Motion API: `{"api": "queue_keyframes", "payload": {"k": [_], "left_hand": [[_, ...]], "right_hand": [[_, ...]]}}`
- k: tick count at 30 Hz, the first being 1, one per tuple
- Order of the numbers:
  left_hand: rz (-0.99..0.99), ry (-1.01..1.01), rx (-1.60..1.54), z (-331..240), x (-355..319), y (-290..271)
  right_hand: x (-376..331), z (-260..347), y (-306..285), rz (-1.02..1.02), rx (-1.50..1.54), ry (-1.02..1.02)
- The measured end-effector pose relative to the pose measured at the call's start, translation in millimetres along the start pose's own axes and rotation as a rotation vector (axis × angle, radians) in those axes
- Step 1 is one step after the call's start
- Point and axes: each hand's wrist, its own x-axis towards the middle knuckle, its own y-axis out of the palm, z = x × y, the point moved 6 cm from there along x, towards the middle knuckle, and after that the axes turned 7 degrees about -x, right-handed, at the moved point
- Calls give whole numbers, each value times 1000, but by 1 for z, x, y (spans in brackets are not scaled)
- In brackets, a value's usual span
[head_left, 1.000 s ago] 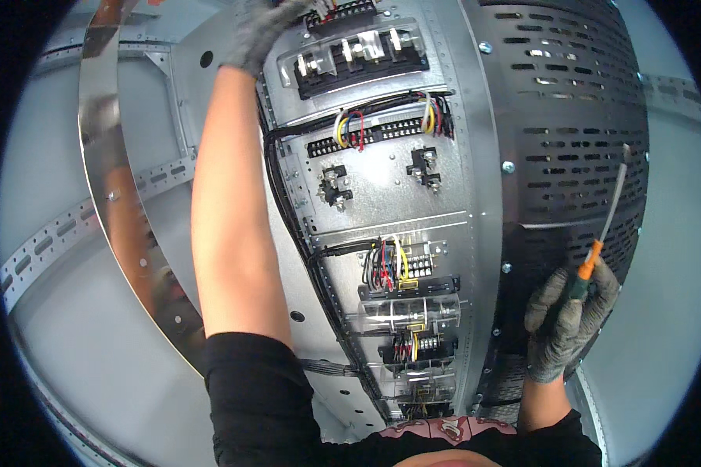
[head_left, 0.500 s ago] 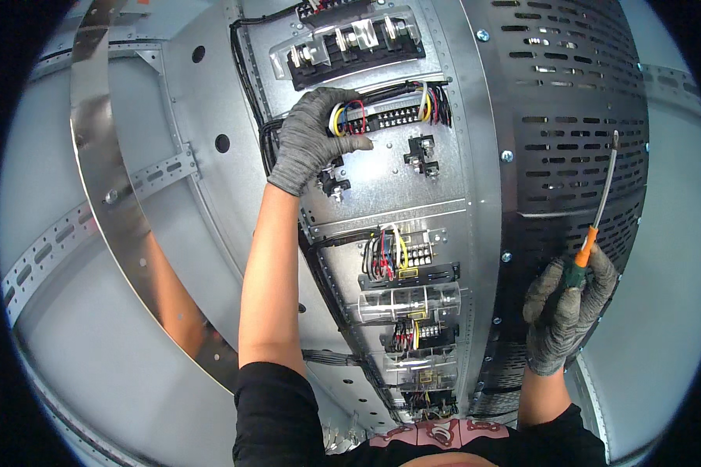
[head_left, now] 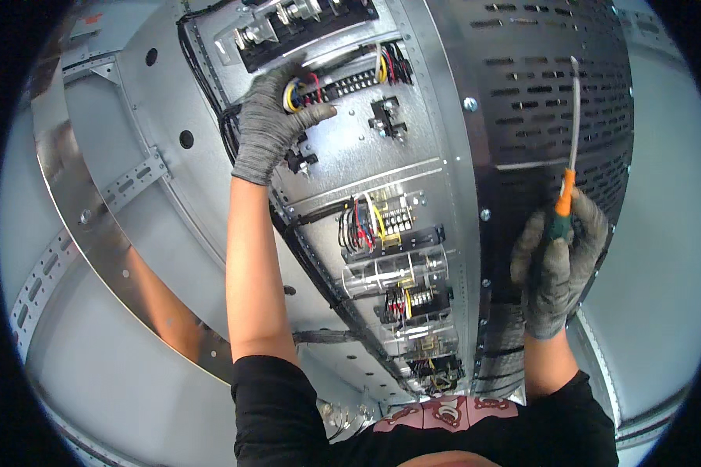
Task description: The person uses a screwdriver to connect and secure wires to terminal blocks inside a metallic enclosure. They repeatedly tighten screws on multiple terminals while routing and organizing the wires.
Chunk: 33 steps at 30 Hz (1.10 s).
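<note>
My left hand [head_left: 271,124], in a grey knit glove, is at the left end of a black terminal block [head_left: 350,84]. Its fingers reach over the coloured wires [head_left: 291,95] there, while the thumb stands apart below, pointing right; the fingertips are partly blurred. On the right, my gloved right hand [head_left: 561,268] is closed round a screwdriver [head_left: 567,191] with an orange and green handle. The screwdriver's long shaft points up in front of the dark slotted panel [head_left: 514,136], and its tip appears clear of the terminal block.
Small black holders [head_left: 388,118] sit below the block. Clear-covered fuse holders [head_left: 288,23] are above. Further down are another wired terminal block [head_left: 378,218] and a clear cover [head_left: 397,271]. A black cable bundle [head_left: 300,249] runs along the left. A shiny metal strip [head_left: 93,218] curves at far left.
The view has shifted, so the panel sits further left and higher. My right hand has moved slightly up with the screwdriver, now more upright. My left hand stays by the same wires.
</note>
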Motion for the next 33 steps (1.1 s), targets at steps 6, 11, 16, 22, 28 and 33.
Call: {"api": "queue_keyframes", "payload": {"k": [6,11,16,22,28,33], "left_hand": [[-5,210,-67,-86,16,31],[72,93,-90,-53,38,75],[10,85,-61,-50,32,78],[-4,145,4,-50,41,77],[25,224,-132,-69,51,75],[65,-23,-191,-55,57,77]], "right_hand": [[-1,-2,2,16,38,30],[0,-5,-2,43,88,6],[-1,-9,-6,60,96,24],[-2,-6,-8,-28,8,-28],[-8,-12,-22,-236,-66,-130],[-9,-9,-19,-188,-15,-105]]}}
